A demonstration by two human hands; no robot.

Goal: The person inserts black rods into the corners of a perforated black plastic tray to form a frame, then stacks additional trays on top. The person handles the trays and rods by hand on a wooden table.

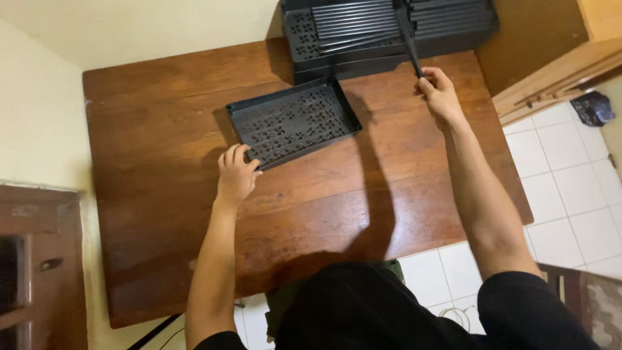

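Observation:
A black perforated plastic tray [295,120] lies flat on the brown wooden table [162,194]. My left hand [235,174] rests on the table with its fingers touching the tray's near left corner. My right hand [439,91] is closed around the lower end of a thin black rod [408,35]. The rod slants up and away over a stack of black plastic trays and rods [382,29] at the table's far edge.
A wooden cupboard or door frame [551,65] stands at the right. White floor tiles [570,194] lie beyond the table's right edge. A dark bag [593,107] sits on the floor. A wooden chair [583,298] is at the lower right.

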